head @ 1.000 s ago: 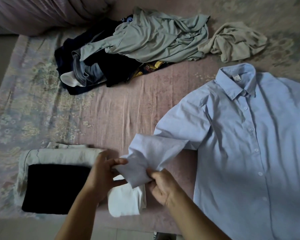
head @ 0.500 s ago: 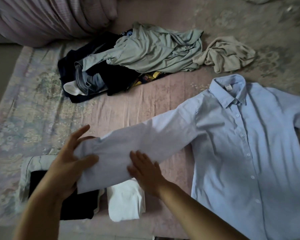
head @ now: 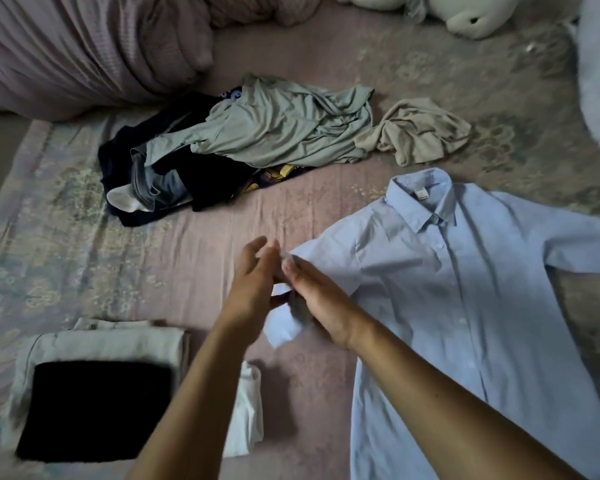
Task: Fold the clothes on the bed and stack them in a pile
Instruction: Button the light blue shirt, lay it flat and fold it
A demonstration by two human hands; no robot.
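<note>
A light blue button shirt lies face up on the bed, collar away from me. Its left sleeve is doubled back toward the shoulder between my hands. My left hand pinches the sleeve with its thumb underneath, while my right hand lies on the sleeve with straight fingers. At the near left, a folded black garment sits on a folded pale one. A folded white piece lies beside them, partly hidden by my left forearm.
Unfolded clothes are heaped at the back: a grey-green top, dark garments with jeans and a beige piece. A rolled pink quilt and a plush toy lie beyond. The bed's left edge borders the floor.
The sleeve, stretched out flat to the left half a second ago, is now doubled back toward the shirt. Both hands moved right and came together on it.
</note>
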